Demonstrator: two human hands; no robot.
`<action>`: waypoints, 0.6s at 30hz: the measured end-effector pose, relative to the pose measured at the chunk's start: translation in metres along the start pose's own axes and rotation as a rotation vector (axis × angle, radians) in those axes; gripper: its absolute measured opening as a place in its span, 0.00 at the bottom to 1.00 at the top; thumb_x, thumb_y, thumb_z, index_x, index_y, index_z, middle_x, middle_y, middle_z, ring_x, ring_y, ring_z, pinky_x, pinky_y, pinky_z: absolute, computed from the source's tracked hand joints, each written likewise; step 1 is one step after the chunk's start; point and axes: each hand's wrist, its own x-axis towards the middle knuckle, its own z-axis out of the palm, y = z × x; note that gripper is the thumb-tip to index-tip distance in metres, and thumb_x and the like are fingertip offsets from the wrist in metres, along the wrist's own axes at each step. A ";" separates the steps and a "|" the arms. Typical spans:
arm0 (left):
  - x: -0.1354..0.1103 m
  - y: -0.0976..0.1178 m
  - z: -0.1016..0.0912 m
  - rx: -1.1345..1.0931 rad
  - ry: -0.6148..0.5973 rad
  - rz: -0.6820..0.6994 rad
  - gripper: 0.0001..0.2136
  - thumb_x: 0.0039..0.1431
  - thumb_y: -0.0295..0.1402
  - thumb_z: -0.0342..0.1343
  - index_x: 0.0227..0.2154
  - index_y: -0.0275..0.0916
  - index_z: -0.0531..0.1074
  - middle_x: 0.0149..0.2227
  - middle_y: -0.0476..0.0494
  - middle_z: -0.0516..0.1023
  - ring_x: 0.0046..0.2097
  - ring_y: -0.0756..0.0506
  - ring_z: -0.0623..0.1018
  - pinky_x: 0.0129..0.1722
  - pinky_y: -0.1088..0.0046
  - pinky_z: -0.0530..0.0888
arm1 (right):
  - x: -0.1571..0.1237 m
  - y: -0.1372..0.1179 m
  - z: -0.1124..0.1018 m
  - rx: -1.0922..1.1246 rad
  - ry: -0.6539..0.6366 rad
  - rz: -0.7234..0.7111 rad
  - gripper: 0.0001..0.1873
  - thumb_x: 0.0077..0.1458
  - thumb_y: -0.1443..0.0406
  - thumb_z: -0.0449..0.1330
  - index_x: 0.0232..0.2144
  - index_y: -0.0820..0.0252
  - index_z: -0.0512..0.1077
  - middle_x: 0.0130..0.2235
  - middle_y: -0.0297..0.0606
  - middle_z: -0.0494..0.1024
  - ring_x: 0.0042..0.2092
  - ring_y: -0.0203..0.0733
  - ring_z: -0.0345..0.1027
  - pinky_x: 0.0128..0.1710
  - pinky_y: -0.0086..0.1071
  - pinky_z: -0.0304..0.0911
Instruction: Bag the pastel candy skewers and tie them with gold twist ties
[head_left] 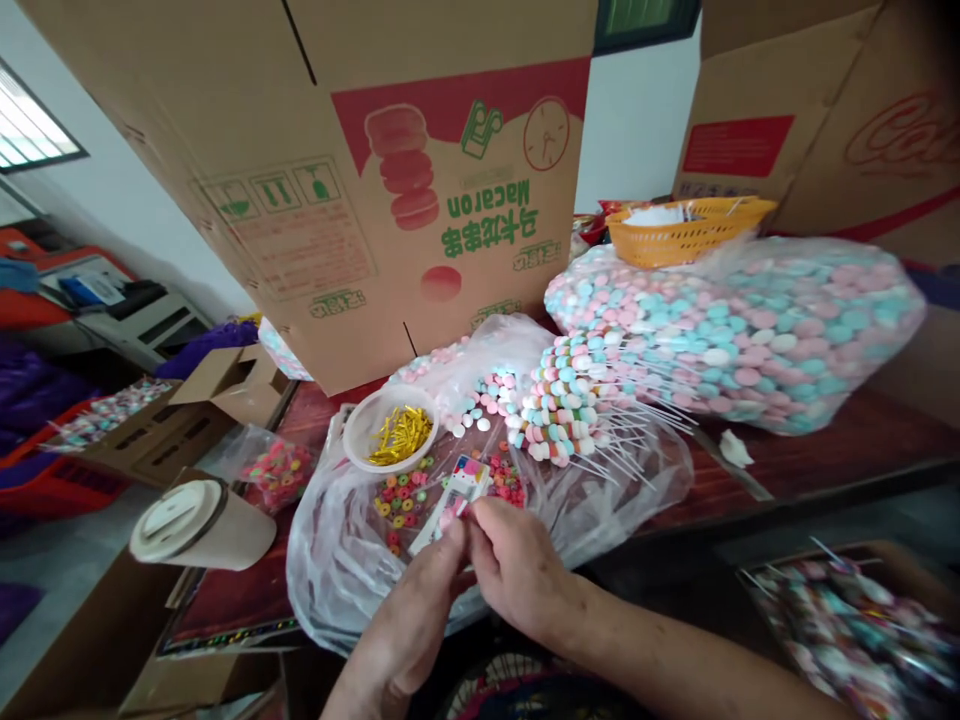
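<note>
My left hand [409, 620] and my right hand [521, 570] meet over the plastic sheet, fingertips pinched together on a small printed wrapper [465, 482]. Something pink shows at the fingertips, partly hidden by them. Beneath and beside the wrapper lie loose ring-shaped candies [403, 498] in red, yellow and green. Just beyond stands a white bowl [356, 452] of gold twist ties [405, 435]. To the right, a pile of candy skewers [559, 415] lies with its white sticks pointing right.
A big clear bag of pastel candies [742, 340] lies at the back right, with a yellow basket [675, 240] on it. A tall carton [450, 200] stands behind. At left are a lidded cup [217, 525] and a bag of candy rings [274, 470]. A box of wrapped skewers [862, 630] sits lower right.
</note>
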 end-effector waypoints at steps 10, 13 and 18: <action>0.010 0.001 0.002 -0.320 0.180 -0.054 0.14 0.50 0.42 0.61 0.31 0.34 0.74 0.31 0.41 0.79 0.42 0.40 0.78 0.47 0.64 0.72 | -0.003 -0.002 0.016 0.390 -0.270 0.323 0.09 0.51 0.71 0.50 0.21 0.58 0.58 0.22 0.32 0.67 0.25 0.34 0.61 0.25 0.27 0.55; 0.012 0.016 -0.018 -0.292 0.358 0.113 0.11 0.50 0.38 0.62 0.23 0.36 0.69 0.22 0.48 0.76 0.33 0.45 0.79 0.40 0.68 0.74 | -0.016 0.004 0.013 0.589 -0.559 0.365 0.12 0.51 0.69 0.52 0.18 0.58 0.60 0.15 0.27 0.62 0.19 0.32 0.57 0.19 0.26 0.51; 0.012 0.008 -0.017 0.125 0.341 0.292 0.14 0.56 0.44 0.54 0.22 0.40 0.67 0.10 0.56 0.61 0.16 0.50 0.67 0.22 0.73 0.68 | -0.021 0.015 -0.006 0.699 -0.321 0.377 0.09 0.52 0.59 0.56 0.28 0.60 0.69 0.28 0.35 0.73 0.31 0.37 0.67 0.31 0.31 0.63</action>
